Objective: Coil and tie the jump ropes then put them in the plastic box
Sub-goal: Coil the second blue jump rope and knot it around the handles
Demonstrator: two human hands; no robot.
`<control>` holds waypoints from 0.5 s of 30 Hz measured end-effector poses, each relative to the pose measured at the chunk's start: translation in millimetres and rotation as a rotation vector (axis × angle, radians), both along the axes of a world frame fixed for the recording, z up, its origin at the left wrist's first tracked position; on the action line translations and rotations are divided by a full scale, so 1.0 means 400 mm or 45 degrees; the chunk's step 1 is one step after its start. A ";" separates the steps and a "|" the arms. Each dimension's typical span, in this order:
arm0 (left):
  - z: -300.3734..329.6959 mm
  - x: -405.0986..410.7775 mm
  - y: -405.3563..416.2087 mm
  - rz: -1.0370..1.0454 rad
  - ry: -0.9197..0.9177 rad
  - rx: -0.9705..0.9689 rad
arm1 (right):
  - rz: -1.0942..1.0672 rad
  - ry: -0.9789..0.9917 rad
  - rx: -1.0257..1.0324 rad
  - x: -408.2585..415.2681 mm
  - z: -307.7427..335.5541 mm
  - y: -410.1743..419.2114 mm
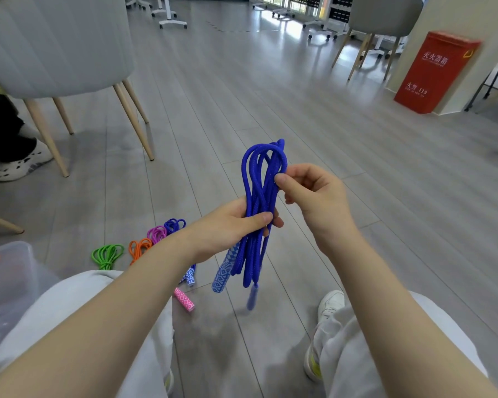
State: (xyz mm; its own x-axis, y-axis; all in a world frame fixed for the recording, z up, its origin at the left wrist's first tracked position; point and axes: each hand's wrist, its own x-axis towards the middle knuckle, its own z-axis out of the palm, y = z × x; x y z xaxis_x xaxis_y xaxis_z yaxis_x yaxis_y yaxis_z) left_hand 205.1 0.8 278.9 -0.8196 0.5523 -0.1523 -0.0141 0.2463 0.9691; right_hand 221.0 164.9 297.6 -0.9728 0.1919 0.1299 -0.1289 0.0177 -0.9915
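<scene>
A blue jump rope (259, 196) folded into long loops stands upright in front of me. My left hand (236, 225) grips the bundle round its middle. My right hand (311, 193) pinches a strand near the top loops. A patterned blue-white handle (223, 271) and a second blue handle (252, 297) hang below the left hand. On the floor lie a green rope (107, 255), an orange rope (140, 248), a pink rope (156, 234) with a pink handle (184, 299), and another blue rope (174, 225). The clear plastic box (15, 271) sits at my left.
I sit with my knees (78, 320) apart and my white shoes (329, 308) on a grey plank floor. A grey chair (55, 47) with wooden legs stands at the left, beside another person's shoe (18, 165). A red fire box (436, 71) stands far right.
</scene>
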 end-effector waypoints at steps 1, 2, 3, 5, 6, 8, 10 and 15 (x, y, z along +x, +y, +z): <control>-0.001 0.000 0.000 -0.007 -0.001 -0.004 | -0.010 0.013 -0.008 0.000 -0.001 -0.001; -0.002 -0.001 0.000 -0.013 -0.002 -0.010 | -0.022 0.028 -0.015 0.000 0.000 -0.003; -0.003 -0.002 -0.001 -0.019 -0.004 -0.021 | -0.034 0.043 -0.021 0.000 0.000 -0.004; -0.006 -0.003 -0.001 -0.038 -0.010 -0.045 | -0.052 0.068 -0.035 0.001 0.001 -0.005; -0.008 -0.002 0.000 -0.045 -0.010 -0.050 | -0.056 0.075 -0.043 0.001 0.001 -0.004; -0.010 0.000 0.002 -0.027 0.004 -0.067 | -0.053 0.078 -0.052 -0.001 0.001 -0.004; -0.014 0.000 0.006 0.018 0.042 -0.099 | -0.047 0.080 -0.052 -0.003 0.000 -0.003; -0.013 -0.005 0.007 0.083 0.063 -0.110 | -0.020 0.022 -0.046 -0.010 -0.010 0.006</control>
